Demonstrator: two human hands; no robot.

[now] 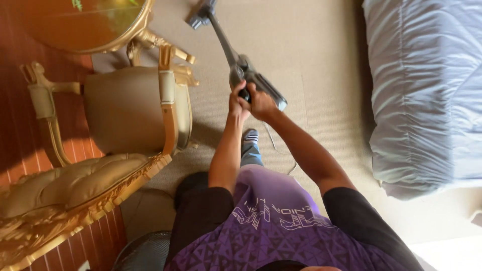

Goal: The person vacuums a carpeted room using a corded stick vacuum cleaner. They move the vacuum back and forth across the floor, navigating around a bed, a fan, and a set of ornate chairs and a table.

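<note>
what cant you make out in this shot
Head view:
- Vacuum head: cut off by the top edge.
- Vacuum handle: wrapped by the left hand and right hand.
- Round table: cut by the top edge.
- Bed: runs past the right edge.
- Person's foot: mostly behind the arms.
- Dark round object: cut off by the bottom edge; kind unclear.

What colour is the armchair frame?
Gold, with tan upholstery; the armchair shows in the head view.
</note>
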